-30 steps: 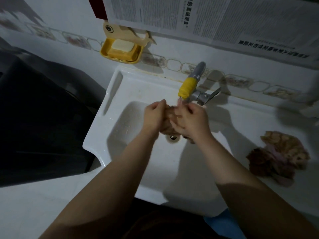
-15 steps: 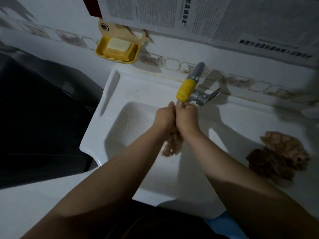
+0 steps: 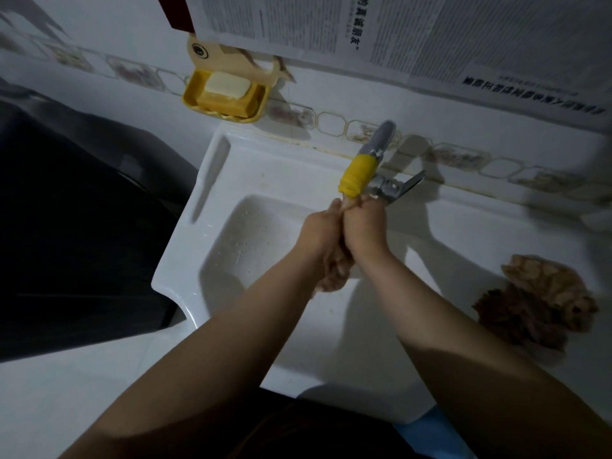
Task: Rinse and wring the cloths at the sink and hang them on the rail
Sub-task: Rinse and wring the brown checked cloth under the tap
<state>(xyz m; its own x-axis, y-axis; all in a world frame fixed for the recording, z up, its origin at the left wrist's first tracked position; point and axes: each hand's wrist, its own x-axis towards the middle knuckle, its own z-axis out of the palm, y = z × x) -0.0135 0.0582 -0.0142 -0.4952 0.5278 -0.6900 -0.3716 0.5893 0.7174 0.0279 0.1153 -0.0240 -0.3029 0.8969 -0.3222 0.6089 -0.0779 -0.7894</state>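
Together, both hands clamp one twisted cloth over the sink.
Left hand [image 3: 319, 231] and right hand [image 3: 364, 228] each keep a tight grip on the cloth [image 3: 332, 276], its long axis running from the tap [image 3: 359, 173] down toward the sink [image 3: 265, 167]. Two more cloths [image 3: 533, 306] lie bunched on the bench [image 3: 496, 246], well apart.

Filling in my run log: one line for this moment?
step: wringing | both hands grip cloth over sink | other cloths wait on counter
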